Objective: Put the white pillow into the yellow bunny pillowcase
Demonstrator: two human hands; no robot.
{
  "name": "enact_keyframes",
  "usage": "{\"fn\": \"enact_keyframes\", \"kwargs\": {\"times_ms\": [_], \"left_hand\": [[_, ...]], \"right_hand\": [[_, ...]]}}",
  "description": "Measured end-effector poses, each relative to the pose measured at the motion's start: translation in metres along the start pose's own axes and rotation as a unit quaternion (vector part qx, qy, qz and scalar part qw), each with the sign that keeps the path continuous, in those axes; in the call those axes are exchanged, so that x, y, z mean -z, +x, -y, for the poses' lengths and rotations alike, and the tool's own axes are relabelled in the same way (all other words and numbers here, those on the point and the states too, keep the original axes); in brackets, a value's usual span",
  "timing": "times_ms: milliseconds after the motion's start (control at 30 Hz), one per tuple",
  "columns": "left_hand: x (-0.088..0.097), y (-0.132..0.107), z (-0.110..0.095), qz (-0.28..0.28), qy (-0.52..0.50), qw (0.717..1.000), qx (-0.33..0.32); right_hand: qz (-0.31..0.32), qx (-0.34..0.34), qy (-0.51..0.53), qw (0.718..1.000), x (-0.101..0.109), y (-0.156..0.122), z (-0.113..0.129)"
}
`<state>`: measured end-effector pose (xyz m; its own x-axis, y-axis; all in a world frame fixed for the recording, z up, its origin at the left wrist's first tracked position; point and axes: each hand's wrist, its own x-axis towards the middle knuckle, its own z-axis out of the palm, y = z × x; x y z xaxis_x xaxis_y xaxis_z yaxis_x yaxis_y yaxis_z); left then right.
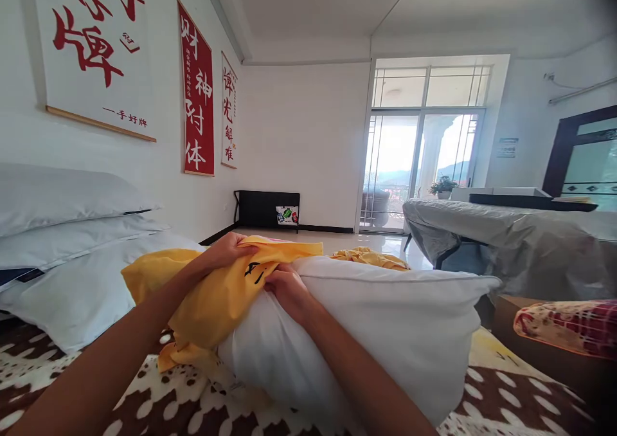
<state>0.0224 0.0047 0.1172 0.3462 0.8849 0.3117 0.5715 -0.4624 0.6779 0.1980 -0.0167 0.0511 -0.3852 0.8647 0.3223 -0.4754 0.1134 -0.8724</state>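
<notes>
A plump white pillow [385,320] lies across the patterned bedding in front of me. Its left end is inside a yellow pillowcase [207,307] with black marks printed on it. My left hand [229,249] is closed on the upper edge of the pillowcase. Lower and to the right, my right hand [288,288] pinches the yellow fabric near its opening, against the pillow's top. How far the pillow reaches into the case is hidden by the cloth.
White pillows [72,224] are stacked at the left. More yellow cloth [371,257] lies behind the pillow. A table under plastic sheeting [511,236] stands at the right, with a cardboard box [511,320] nearer me. Brown-and-white bedding [159,397] spreads beneath everything.
</notes>
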Motion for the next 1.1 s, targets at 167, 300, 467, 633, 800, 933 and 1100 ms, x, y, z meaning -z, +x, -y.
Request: {"fn": "enact_keyframes", "kwargs": {"times_ms": [167,300,467,633,800,933,1100], "left_hand": [[0.008,-0.003,0.005,-0.01,0.013,1.0,0.006],[0.018,-0.003,0.011,-0.061,0.091,0.994,0.004],[0.02,0.003,0.021,-0.105,0.182,0.977,-0.02],[0.016,0.014,0.027,-0.122,0.231,0.964,-0.038],[0.017,0.015,0.021,-0.125,0.267,0.955,-0.036],[0.015,0.005,0.008,-0.114,0.342,0.932,-0.03],[0.002,-0.007,-0.008,-0.078,0.506,0.857,-0.056]], "right_hand": [[-0.054,0.028,0.145,0.988,-0.005,0.004,0.008],[-0.03,-0.033,0.121,0.992,0.014,-0.008,0.021],[-0.032,-0.037,0.066,0.997,0.045,-0.036,0.044],[-0.017,-0.05,0.025,0.998,0.059,-0.067,0.058],[-0.011,-0.053,0.004,0.999,0.067,-0.076,0.055],[-0.023,-0.04,-0.043,0.998,0.074,-0.067,0.05],[-0.13,0.028,-0.161,0.978,0.076,-0.053,0.044]]}}
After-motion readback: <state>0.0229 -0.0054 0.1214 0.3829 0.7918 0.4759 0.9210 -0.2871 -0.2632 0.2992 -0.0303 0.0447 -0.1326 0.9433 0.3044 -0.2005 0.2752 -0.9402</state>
